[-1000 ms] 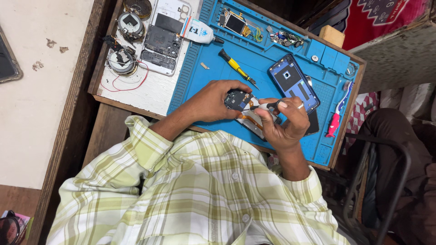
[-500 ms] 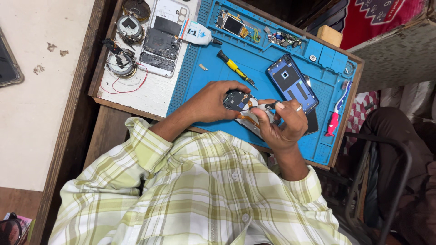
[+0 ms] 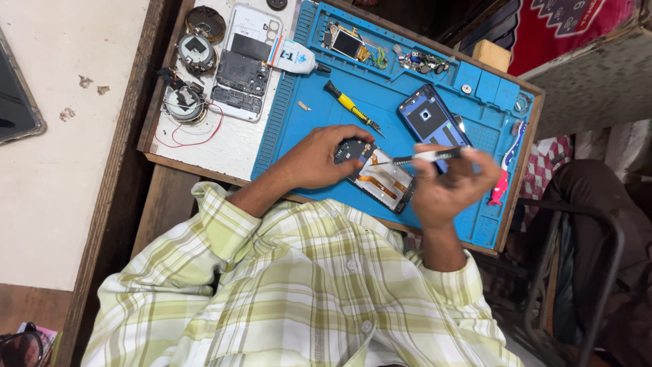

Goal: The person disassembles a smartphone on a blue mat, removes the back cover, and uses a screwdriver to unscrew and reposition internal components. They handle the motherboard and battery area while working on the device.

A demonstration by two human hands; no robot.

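Tweezers (image 3: 424,157) over opened phone (image 3: 380,178)

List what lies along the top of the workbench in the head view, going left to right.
Round coil part → opened white phone → glue tube → small circuit board → yellow-handled screwdriver → blue phone back → toothbrush.

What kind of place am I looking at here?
Most likely a small phone repair bench: a blue silicone work mat, an opened phone with bare circuitry under the left hand, and a yellow-handled screwdriver nearby.
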